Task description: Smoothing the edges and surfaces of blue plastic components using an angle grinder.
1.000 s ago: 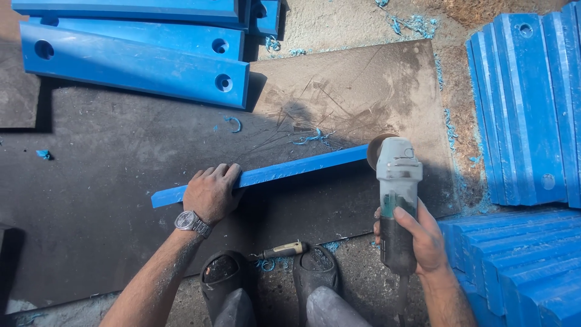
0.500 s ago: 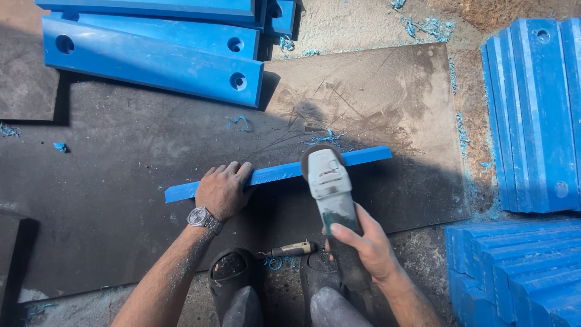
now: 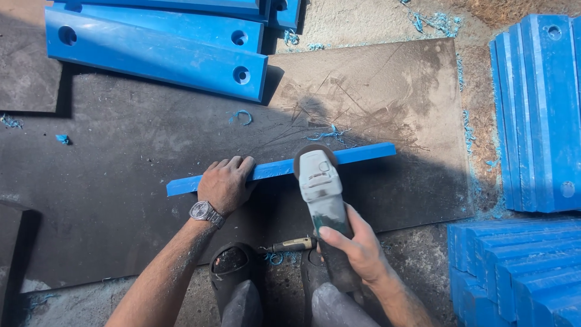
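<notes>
Blue plastic strip (image 3: 281, 168) is lying across the dark mat (image 3: 121, 157), and everything else here is placed against it. Left hand (image 3: 225, 183) is pressing down flat on the strip's left part, fingers curled over its far edge, a wristwatch (image 3: 204, 212) showing just behind the hand. Right hand (image 3: 357, 248) is clamped around the body of the grey angle grinder (image 3: 321, 188), whose disc end is now sitting on the strip near its middle.

A second ago the grinder was standing off the strip's right end; half a second ago it was already coming in over the strip, and now it is resting closer still to the left hand (the two hands are apart, with a short stretch of strip between them). So the tool is working leftward along the strip's edge, and the right-hand portion is lying behind it.

Beyond the strip, long blue bars with holes (image 3: 157, 51) are stacked; to its right, ribbed blue panels (image 3: 538, 115). Nearer than the strip, a small chisel-like tool (image 3: 293, 244) is lying between two dark sandals (image 3: 233, 263). Blue shavings (image 3: 330, 133) are scattered just past the strip.
</notes>
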